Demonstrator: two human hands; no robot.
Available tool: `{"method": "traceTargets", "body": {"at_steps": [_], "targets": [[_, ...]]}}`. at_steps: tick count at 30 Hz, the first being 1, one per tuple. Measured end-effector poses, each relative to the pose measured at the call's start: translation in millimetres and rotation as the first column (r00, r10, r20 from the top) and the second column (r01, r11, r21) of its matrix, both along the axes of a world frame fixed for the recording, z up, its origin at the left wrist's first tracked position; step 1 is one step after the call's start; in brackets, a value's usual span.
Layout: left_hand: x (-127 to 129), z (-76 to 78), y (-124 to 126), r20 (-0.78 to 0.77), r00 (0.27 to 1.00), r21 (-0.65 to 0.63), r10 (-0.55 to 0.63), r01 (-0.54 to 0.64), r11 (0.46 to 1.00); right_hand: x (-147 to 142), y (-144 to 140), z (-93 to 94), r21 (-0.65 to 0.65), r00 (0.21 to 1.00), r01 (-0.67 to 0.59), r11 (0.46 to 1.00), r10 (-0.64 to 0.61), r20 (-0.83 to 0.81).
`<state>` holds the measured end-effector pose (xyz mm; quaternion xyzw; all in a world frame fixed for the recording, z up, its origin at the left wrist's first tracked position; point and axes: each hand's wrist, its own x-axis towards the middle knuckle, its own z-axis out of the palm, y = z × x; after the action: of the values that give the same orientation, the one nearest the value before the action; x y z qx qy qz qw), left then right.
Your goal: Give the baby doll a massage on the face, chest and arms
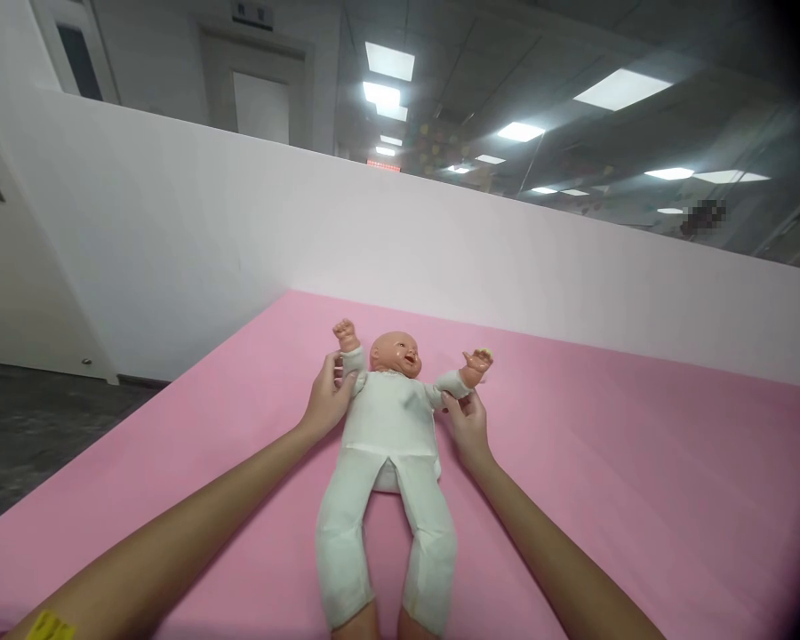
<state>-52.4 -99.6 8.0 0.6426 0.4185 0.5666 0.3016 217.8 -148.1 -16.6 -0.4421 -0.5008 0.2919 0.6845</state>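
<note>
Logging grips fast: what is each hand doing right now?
Left hand: closed on the doll's sleeve near its raised arm.
Right hand: closed on the doll's other forearm.

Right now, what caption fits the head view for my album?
Both hands, left and right, hold a doll by its arms on a pink sheet.

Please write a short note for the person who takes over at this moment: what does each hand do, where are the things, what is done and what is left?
Left hand: grips the doll at its sleeve, near the shoulder.
Right hand: pinches the doll's other sleeve, near the wrist.
Doll: lies face up on the pink sheet, head toward the white wall, legs toward the person.
Done: white suit is on body, arms and legs.
Left: both sleeves are in hand, not yet let go; whether the suit is fastened cannot be seen.
</note>
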Motion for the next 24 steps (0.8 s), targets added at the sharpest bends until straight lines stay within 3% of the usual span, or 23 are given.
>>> {"method": "traceTargets", "body": {"at_steps": [2, 5, 8, 14, 18, 21, 24], "targets": [[1.7, 2.2, -3.9, -0.149, 0.989, 0.112, -0.026, 0.043, 0.993, -2.2, -5.4, 3.3, 0.063, 0.981, -0.037, 0.997, 0.025, 0.193], [2.7, 2.7, -5.9, -0.374, 0.925, 0.263, -0.069, 0.177, 0.948, -4.4, -12.2, 8.5, 0.185, 0.858, -0.134, 0.974, 0.020, 0.513], [2.2, 2.0, -6.0, -0.434, 0.898, 0.307, -0.076, 0.226, 0.925, -6.5, -14.6, 11.0, 0.227, 0.811, -0.145, 0.963, -0.016, 0.585], [1.2, 5.4, -6.6, -0.219, 0.973, 0.149, -0.066, 0.100, 0.984, -6.4, -7.7, 8.0, 0.023, 0.985, -0.078, 0.997, 0.074, 0.157], [-2.0, 1.5, 2.6, 0.056, 0.996, -0.041, -0.069, 0.072, 0.997, -1.0, 0.5, 4.2, -0.029, 0.994, -0.020, 0.999, 0.016, -0.106], [-5.8, -7.4, 13.8, 0.263, 0.965, -0.145, 0.007, 0.032, 0.989, 1.6, 4.7, 2.0, -0.060, 0.973, -0.019, 0.998, 0.004, -0.230], [-8.5, -13.7, 20.1, 0.315, 0.947, -0.196, 0.065, -0.002, 0.981, 1.9, 5.8, 1.2, -0.073, 0.967, -0.019, 0.997, 0.000, -0.253]]}}
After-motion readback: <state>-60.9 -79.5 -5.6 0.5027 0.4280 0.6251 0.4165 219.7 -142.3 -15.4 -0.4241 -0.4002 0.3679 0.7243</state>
